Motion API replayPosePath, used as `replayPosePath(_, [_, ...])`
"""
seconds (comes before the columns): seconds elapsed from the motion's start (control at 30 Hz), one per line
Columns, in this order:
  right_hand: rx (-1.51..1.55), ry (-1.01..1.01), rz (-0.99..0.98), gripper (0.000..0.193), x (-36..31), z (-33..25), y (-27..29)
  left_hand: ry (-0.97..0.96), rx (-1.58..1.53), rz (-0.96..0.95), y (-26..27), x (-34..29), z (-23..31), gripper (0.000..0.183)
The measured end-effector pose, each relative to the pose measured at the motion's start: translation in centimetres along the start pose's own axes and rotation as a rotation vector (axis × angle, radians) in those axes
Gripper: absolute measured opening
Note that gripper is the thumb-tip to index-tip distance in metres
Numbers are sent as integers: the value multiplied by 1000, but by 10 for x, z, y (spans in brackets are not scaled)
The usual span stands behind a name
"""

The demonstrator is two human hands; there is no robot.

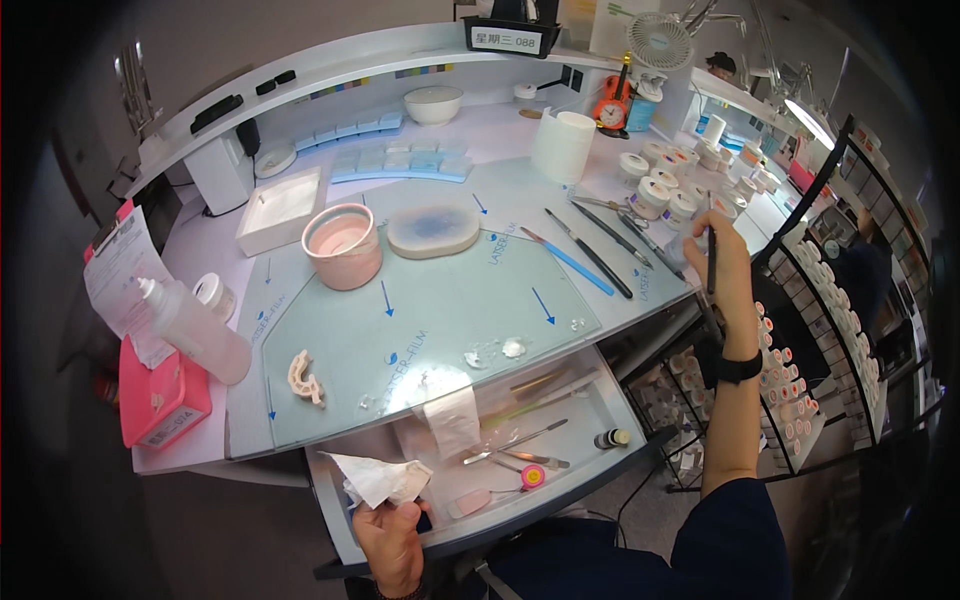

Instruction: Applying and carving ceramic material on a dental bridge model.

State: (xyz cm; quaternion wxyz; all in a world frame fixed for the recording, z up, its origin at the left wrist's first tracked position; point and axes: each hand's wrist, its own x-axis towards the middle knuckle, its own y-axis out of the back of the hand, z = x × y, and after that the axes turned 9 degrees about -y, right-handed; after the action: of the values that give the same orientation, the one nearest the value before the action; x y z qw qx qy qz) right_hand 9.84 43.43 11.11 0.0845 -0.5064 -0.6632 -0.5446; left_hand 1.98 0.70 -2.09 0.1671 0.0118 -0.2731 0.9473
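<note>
My left hand (390,548) is closed on a crumpled white tissue (375,480) over the near-left corner of the open drawer. Whether anything is wrapped in the tissue I cannot tell. My right hand (722,245) grips a slim dark-handled tool (711,262) upright at the table's right edge, beside the small white jars (655,195); its tip is hidden. Left of that hand, several brushes and slim tools (590,253) lie on the glass sheet (450,310). A beige dental-arch piece (305,380) rests at the sheet's near left, and small white powder heaps (512,347) lie near its front edge.
The pulled-out drawer (590,480) holds metal instruments and a small bottle. Around the glass stand a pink cup (343,247), an oval pad (433,232), a paper roll (563,145), a squeeze bottle (200,330) and a pink box (160,395). Jar racks (825,340) stand at right.
</note>
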Motion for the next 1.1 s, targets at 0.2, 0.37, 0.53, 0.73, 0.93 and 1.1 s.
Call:
replayPosePath(0.2, [4,59,21,19,22,18,-17,29,-48,117,3,-1,7,44])
replayPosePath(0.37, [-125,116,-91,20,24,24,-26,27,-91,118,2,-1,10,40])
replayPosePath(0.53, [177,209,-117,31,29,-56,-15,39,-36,62,0,0,8,45])
replayPosePath(0.73, [792,-91,-709,45,25,-191,-45,21,-60,64,11,-4,8,46])
replayPosePath(0.93, [692,303,-731,47,28,-253,-98,58,-147,25,9,-3,9,45])
replayPosePath(1.1, [701,88,-685,58,47,-241,-96,81,-199,1,13,-4,14,44])
